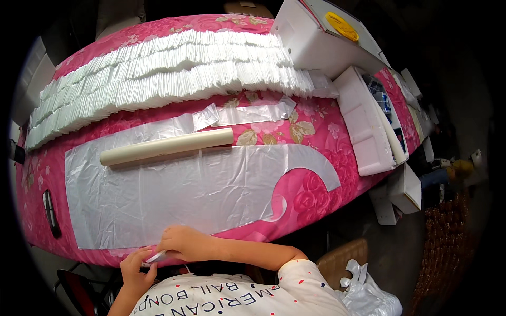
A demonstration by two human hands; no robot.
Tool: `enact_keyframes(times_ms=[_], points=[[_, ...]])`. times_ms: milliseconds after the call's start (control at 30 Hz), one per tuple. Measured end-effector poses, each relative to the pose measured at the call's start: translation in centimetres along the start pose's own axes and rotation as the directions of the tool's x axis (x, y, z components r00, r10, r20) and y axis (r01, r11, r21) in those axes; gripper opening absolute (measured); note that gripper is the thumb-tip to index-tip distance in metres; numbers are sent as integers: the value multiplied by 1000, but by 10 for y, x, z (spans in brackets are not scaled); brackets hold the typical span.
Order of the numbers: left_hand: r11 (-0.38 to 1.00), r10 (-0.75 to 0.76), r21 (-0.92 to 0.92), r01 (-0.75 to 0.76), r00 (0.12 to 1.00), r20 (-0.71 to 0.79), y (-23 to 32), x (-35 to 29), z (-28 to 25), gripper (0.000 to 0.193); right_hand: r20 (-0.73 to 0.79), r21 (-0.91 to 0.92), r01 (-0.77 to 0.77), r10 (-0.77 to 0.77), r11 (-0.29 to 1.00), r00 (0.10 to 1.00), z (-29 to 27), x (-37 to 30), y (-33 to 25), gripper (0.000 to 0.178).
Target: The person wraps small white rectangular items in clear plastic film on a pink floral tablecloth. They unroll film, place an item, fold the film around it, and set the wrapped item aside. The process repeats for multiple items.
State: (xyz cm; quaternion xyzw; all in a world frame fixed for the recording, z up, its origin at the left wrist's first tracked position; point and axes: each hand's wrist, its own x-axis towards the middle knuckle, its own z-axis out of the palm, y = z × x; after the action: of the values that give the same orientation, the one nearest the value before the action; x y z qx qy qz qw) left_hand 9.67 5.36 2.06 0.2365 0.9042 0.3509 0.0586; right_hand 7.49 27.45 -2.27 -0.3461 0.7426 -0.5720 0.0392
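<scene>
At the near edge of the table, my right hand [185, 243] is closed on a small white folded plastic piece [156, 257]. My left hand [136, 271] curls around the other end of that piece, thumb and fingers on either side. Just beyond my hands a white plastic bag [153, 200] with a curved handle cutout lies flat and slightly creased. A cream-coloured tube [167, 147] rests across its far side. Behind the tube is a folded plastic strip [253, 114], with more thin plastic sheet beside it.
Several long rows of folded white packets [158, 87] line the far side of the pink floral tablecloth [311, 231]. A black utility knife [51, 213] lies at left. White foam boxes [363, 142] stand at right, with a yellow tape roll [342, 26] on top behind.
</scene>
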Motion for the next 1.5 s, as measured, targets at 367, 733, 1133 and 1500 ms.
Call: enact_keyframes(times_ms=[367,733,1133,1500], points=[[948,-11,317,-19,996,92,-49,15,20,70,-873,-348,-724,-487,596,19,-382,-137,36,33],[934,-91,350,68,995,51,-63,17,30,70,-954,35,-680,-177,732,-240,-524,-155,127,38],[931,-122,353,91,990,66,-59,21,31,71,-988,-28,-996,155,-81,15,-517,-152,110,67],[898,53,437,-56,998,19,-80,53,-21,52,-693,-634,-524,-117,568,712,-269,-49,49,23]])
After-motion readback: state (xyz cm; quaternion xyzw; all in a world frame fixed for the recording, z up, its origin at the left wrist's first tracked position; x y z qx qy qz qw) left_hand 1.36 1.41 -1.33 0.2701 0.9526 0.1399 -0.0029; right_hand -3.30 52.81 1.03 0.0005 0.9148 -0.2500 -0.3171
